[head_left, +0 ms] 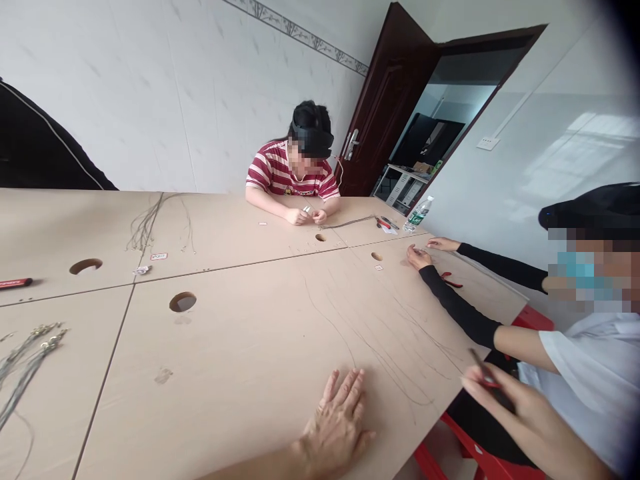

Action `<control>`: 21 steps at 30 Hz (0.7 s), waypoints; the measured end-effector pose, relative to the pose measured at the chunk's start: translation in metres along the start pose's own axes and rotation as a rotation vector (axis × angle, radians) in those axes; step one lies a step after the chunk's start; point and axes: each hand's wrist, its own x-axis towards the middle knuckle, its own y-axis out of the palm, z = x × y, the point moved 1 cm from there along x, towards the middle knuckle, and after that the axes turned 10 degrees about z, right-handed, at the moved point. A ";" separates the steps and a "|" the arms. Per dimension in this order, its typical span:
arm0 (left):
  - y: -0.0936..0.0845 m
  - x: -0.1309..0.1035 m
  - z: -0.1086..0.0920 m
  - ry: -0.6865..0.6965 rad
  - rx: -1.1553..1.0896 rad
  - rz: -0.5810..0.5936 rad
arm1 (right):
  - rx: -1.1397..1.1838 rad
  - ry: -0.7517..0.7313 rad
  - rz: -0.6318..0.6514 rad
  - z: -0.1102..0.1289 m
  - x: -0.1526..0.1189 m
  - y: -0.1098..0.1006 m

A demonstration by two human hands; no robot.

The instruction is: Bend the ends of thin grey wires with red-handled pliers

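Note:
My left hand (337,423) lies palm down near the table's front edge, its fingers stretched out and nothing held. Just past its fingertips, several thin wires (367,343) run across the tabletop (225,373). At the lower right, my right hand (520,407) is raised beyond the table edge, its fingers closed around a dark tool with a bit of red, perhaps pliers (493,387). The rest of that tool is hidden by the hand.
Across the table sits a person in a striped shirt (270,167); another with black sleeves (460,310) works at the right. Wire bundles (30,363) lie at left. Round holes (183,302) pierce the table. A bottle (419,215) and red-handled pliers (451,281) are farther back.

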 end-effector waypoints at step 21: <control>0.063 0.004 0.006 -0.041 0.302 -0.330 | -0.061 -0.184 0.435 0.164 0.288 0.165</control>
